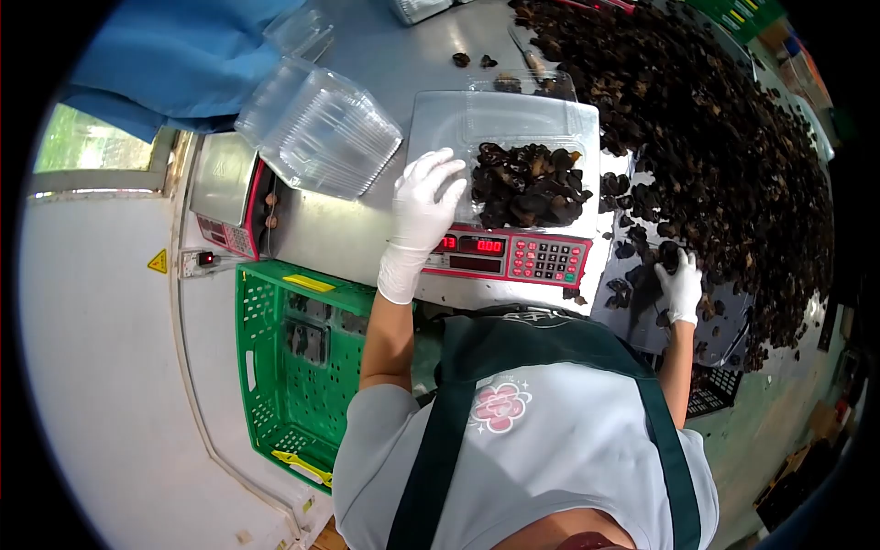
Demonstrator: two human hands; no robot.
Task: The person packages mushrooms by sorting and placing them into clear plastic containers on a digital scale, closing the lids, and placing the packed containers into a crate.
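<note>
A clear plastic clamshell box (527,139) lies open on the weighing scale (440,115), its tray filled with dark wood ear mushrooms (532,188). My left hand (427,194), in a white glove, is beside the box's left edge with fingers apart, holding nothing. It partly covers the scale's red display panel (550,259). Over on the right, my gloved right hand (681,286) reaches down among loose mushrooms at the near edge of the pile. Its fingers are curled around a dark wood ear mushroom (668,254).
A large heap of wood ear mushrooms (678,101) spreads across the table's right side. Stacked clear boxes (321,124) stand left of the scale, near a person's blue clothing (174,55). A second scale (225,183) and a green crate (302,403) holding packed boxes are on the left.
</note>
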